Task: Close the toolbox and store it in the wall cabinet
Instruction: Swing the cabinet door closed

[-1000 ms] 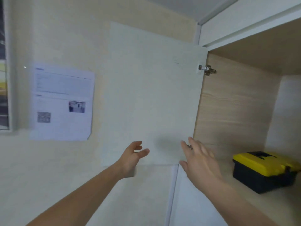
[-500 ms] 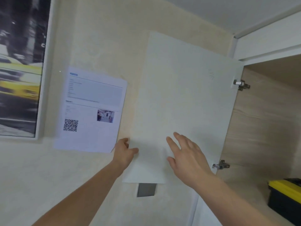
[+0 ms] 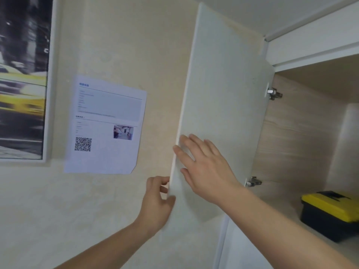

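Note:
The toolbox [image 3: 330, 212], black with a yellow lid that is down, stands on the shelf inside the wall cabinet [image 3: 291, 144] at the lower right. The white cabinet door [image 3: 223, 98] hangs partly swung out from the wall. My left hand [image 3: 157, 200] grips the door's free edge near its bottom corner, fingers behind it and thumb in front. My right hand [image 3: 204, 167] lies flat with fingers spread on the door's inner face, just above the left hand.
Two metal hinges [image 3: 273, 93] [image 3: 252, 181] join the door to the cabinet side. A printed sheet with a QR code [image 3: 105, 125] is stuck on the wall left of the door. A framed picture [image 3: 23, 78] hangs at the far left.
The door has swung away from the wall towards me. My left hand has closed on its edge and my right hand has slid to the edge. The view shifted right, showing the toolbox again.

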Available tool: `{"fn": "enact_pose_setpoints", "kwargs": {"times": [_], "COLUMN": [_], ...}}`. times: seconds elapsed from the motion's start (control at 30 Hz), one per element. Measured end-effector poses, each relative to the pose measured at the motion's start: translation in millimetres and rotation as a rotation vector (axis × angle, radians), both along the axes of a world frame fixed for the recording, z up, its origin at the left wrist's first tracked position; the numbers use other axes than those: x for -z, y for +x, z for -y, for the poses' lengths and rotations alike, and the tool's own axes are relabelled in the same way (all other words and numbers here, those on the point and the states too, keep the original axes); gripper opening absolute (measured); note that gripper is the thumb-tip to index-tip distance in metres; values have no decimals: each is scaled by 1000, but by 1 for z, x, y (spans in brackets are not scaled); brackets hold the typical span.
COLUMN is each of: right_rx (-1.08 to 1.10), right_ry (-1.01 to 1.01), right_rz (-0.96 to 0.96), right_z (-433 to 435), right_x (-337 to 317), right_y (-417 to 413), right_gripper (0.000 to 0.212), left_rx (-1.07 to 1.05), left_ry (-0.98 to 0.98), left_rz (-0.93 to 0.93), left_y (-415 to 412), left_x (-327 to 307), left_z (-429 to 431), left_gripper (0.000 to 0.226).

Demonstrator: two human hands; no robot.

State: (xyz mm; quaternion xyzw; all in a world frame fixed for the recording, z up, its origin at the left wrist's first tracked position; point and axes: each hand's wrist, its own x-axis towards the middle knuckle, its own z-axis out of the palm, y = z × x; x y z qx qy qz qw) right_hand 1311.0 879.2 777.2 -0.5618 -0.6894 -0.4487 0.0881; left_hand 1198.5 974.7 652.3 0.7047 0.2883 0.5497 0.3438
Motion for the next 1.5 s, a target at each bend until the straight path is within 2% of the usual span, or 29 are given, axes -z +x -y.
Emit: {"fn": "enact_pose_setpoints", "kwargs": {"times": [0.13, 0.23, 0.47, 0.7, 0.83, 1.07, 1.23, 1.37, 1.5], "right_rx": [-40, 7, 264, 345, 378, 554, 714, 799, 890], "right_ry": [78, 45, -28, -28, -39, -101, -140, -69, -120], "right_rz": [197, 271, 283, 259, 254, 212, 269, 300, 302], "right_z": [29, 56, 132, 174, 183, 219, 246, 265, 273], "right_x": [-9, -15, -19, -20, -20, -20, -28, -52, -54], "right_y": [-4, 8, 63, 108, 126, 177, 216, 244, 268], "right_gripper": [50, 49, 51, 49, 49, 51, 53, 48, 53], "left_rx": [158, 258, 390, 576, 625, 452, 409, 375, 333], "left_ry": [176, 245, 352, 460, 625, 1044, 1186, 1265, 1277], "left_rz": [-4, -10, -45, 61, -27, -219, -320, -394, -521], "left_y": [18, 42, 104, 156, 188, 258, 303, 330, 353], "left_x": [7, 9, 9, -25, -26, -19, -18, -19, -24], "left_z": [64, 102, 164, 179, 173, 155, 158, 166, 178], "left_gripper": [42, 39, 52, 49, 61, 75, 97, 105, 109]}}
